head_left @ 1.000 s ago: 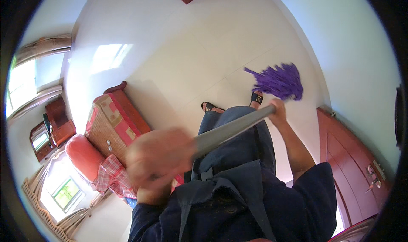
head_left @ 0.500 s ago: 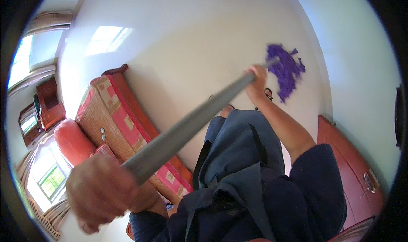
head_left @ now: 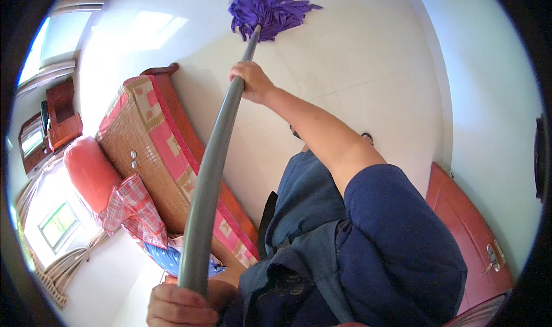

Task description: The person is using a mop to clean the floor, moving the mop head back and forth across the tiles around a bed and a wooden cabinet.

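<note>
A mop with a long grey handle (head_left: 214, 166) slants away from me across the middle of the view. Its purple strip head (head_left: 273, 11) lies spread on the pale tiled floor at the far end. Low in the view, my left hand (head_left: 183, 307) is wrapped round the near end of the handle. Farther up, close to the mop head, my right hand (head_left: 252, 81) grips the shaft with the arm stretched out. Both hands are closed on the same handle.
To the left stands a wooden bed (head_left: 167, 149) with a woven mat, a red pillow (head_left: 89, 172) and a plaid cloth (head_left: 138, 206). A red door (head_left: 468, 235) is on the right, beside a pale wall (head_left: 494, 108). My sandalled foot (head_left: 367, 138) shows on the floor.
The mop head has swept from the right to the far middle of the floor. My right hand has moved left and farther away; my left hand has shifted lower and to the right.
</note>
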The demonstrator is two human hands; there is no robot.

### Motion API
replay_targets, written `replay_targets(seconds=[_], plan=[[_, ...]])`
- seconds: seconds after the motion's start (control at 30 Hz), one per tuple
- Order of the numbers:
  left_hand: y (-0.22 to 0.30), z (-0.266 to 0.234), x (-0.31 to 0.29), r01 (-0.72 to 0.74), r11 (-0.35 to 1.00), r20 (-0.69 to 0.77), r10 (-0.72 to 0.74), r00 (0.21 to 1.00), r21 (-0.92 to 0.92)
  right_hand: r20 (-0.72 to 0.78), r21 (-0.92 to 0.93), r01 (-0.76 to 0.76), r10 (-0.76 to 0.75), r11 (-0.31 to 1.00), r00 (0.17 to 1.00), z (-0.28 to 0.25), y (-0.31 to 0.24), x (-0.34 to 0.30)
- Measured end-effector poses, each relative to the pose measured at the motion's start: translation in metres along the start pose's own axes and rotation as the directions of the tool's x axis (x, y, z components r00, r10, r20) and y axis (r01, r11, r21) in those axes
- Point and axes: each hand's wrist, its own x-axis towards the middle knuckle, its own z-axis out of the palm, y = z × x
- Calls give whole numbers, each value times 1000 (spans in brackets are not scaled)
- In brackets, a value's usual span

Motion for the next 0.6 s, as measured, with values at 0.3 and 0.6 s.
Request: replay_targets(seconds=[0.3,0.6], plan=[[78,47,3,-419,901,-657,386,648,115,149,-84,-93,105,992,983,-108,-89,-114],[104,158,17,-331,742,-392,100,915,-583,-24,-183,-252,252,950,967,-295,-89,-280]])
